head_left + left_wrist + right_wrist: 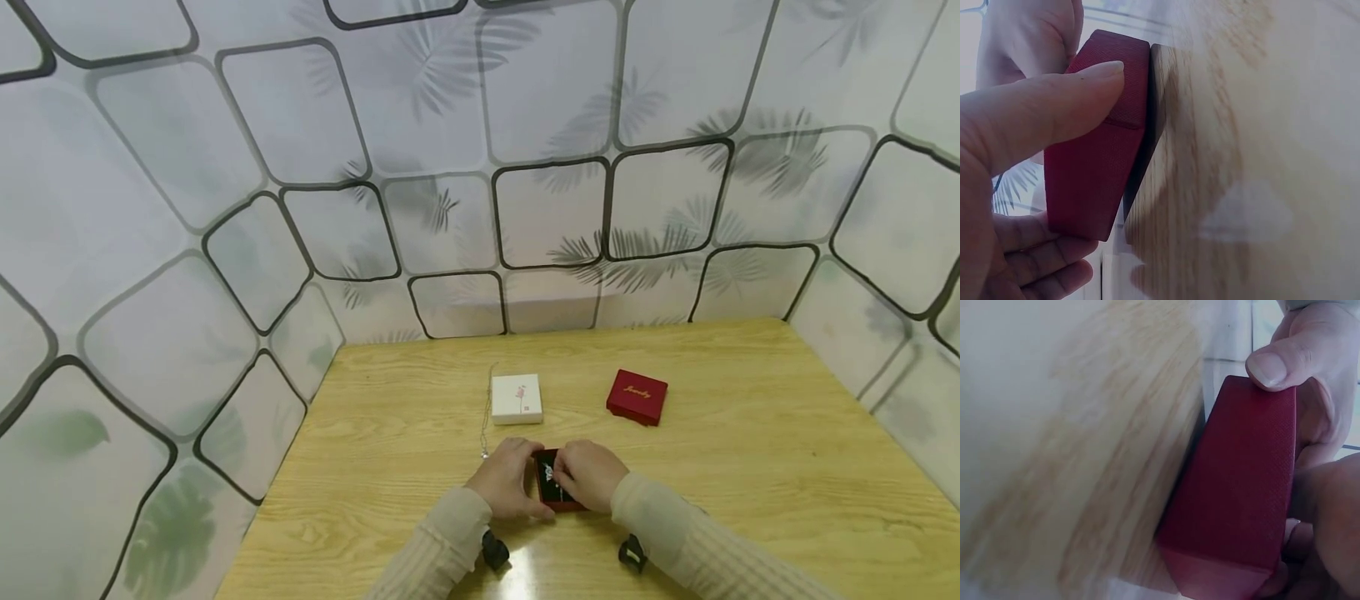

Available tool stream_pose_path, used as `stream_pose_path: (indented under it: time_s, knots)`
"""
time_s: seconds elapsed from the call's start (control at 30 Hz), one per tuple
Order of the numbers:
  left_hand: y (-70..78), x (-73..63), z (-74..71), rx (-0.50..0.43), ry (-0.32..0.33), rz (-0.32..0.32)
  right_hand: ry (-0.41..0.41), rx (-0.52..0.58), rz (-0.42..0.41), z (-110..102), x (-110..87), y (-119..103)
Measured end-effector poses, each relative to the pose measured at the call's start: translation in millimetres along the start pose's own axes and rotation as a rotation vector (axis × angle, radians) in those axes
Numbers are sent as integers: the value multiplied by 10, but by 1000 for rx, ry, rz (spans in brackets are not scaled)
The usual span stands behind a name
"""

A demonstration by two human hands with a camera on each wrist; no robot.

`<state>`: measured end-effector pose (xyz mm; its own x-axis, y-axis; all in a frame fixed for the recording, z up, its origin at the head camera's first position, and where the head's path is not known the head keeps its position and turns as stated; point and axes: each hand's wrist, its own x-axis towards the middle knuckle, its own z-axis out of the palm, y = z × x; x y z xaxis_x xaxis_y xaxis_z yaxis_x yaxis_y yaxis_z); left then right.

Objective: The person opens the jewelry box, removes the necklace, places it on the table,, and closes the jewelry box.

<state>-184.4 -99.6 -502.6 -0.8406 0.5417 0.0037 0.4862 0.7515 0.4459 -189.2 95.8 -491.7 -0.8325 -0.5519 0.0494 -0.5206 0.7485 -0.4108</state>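
A small red jewelry box (558, 505) with a black inside lies open on the table. My left hand (507, 479) grips it from the left, thumb along the near wall and fingers at the far side. Silver jewelry (548, 473) shows against the black lining. Over the right part of the box is my right hand (595, 475), fingers bent down into it; its fingertips are hidden, so whether they pinch the jewelry cannot be told. Both wrist views show the red outer walls of the box (1088, 178), and the left thumb (1094, 94) presses on one.
A white box (516, 400) with a pink flower print stands behind the hands. Along its left side lies a thin silver necklace (485, 425). The red lid (637, 397) with gold lettering is farther right. Patterned cloth walls (450, 225) border the wooden table (750, 467).
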Motion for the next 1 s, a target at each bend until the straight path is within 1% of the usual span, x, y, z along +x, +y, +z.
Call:
stream_pose_path:
  time_s: [0.07, 0.17, 0.37, 0.53, 0.7, 0.83, 1.0]
  knots:
    - [4, 0, -4, 6, 4, 3, -2, -21, -16, 8, -1, 6]
    - [9, 0, -13, 8, 7, 5, -11, -21, -28, 17, -6, 22]
    - [14, 3, -27, 10, 17, 13, -39, 59, -15, -18, -28, 48]
    - [4, 1, -11, 8, 4, 8, -37, 114, -36, -54, -62, 66]
    - [2, -10, -14, -16, -20, -8, -44, 160, -44, -74, -88, 96]
    - [-5, -9, -16, -20, -16, 3, -50, 193, -55, -92, -105, 127]
    - [-15, -3, -21, -12, -6, 16, -44, 218, -91, -107, -115, 167]
